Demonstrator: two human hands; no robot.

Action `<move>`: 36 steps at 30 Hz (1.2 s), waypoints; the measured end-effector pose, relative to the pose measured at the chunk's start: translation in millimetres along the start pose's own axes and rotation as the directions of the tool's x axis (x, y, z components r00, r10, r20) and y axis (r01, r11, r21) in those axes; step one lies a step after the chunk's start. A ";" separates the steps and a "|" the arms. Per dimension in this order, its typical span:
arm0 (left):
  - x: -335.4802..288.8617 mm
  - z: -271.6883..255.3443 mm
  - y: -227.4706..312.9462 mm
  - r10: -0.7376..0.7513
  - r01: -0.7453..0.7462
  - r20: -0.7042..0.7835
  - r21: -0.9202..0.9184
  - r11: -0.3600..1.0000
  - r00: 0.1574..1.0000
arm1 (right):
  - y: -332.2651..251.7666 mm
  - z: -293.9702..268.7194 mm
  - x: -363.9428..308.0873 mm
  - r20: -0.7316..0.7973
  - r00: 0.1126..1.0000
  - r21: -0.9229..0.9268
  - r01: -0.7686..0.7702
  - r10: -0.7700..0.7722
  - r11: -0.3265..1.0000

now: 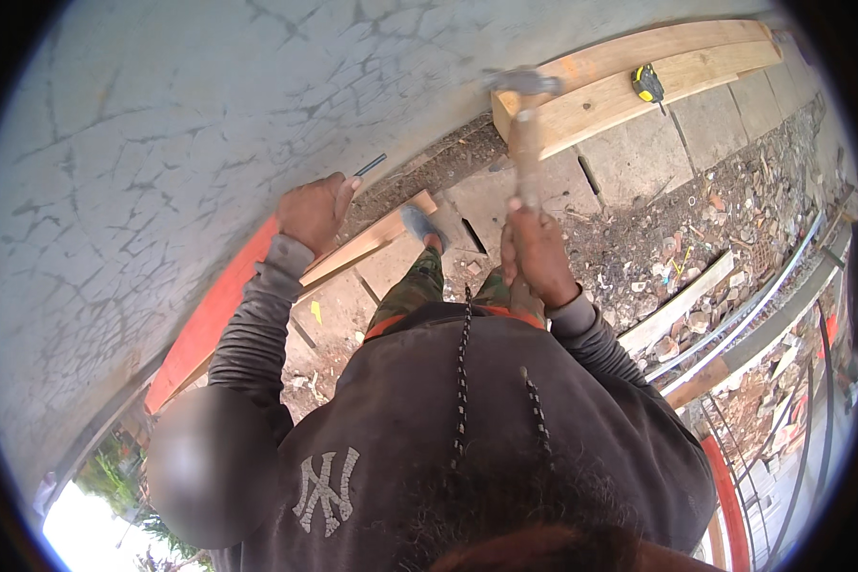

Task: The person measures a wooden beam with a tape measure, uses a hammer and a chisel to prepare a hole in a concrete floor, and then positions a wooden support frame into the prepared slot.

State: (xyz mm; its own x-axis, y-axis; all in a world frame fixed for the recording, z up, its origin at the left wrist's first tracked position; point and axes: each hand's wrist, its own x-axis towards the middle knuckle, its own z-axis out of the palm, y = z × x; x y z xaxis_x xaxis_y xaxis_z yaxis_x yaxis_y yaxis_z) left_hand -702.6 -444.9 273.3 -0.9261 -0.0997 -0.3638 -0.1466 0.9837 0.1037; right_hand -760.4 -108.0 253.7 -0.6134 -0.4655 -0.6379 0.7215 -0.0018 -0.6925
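My left hand point(313, 214) is closed around a thin, dark metal rod point(370, 165), which sticks out past the thumb towards the grey wall point(210, 105). Whether its tip touches the wall I cannot tell. In my right hand point(541, 253) is a hammer point(525, 157), gripped by its wooden handle. The hammer's metal head, slightly blurred, is raised in front of me, to the right of the rod and apart from it. Below my left hand, a red board point(221, 310) runs along the foot of the wall.
Thick wooden beams point(629, 91) lie against the wall ahead on the right, with a black and yellow tape measure point(647, 84) on them. My shoe point(421, 227) is beside a shorter timber point(377, 236) on concrete slabs point(634, 172). Rubble point(705, 257) and pale pipes point(748, 310) lie at right.
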 end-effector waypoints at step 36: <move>-4.5 -7.9 -2.3 -0.026 0.030 0.036 -0.108 0.994 0.999 | -57.8 -48.0 13.1 -0.428 0.885 0.334 0.342 -0.182 0.878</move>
State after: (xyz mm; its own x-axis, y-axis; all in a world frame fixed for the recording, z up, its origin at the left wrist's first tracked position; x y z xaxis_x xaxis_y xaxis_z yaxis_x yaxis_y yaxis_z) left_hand -700.9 -447.8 282.0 -0.9089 -0.1198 -0.3994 -0.2110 0.9583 0.1926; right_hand -825.6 -71.5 269.1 -0.8119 -0.0328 -0.5829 0.5310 -0.4565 -0.7139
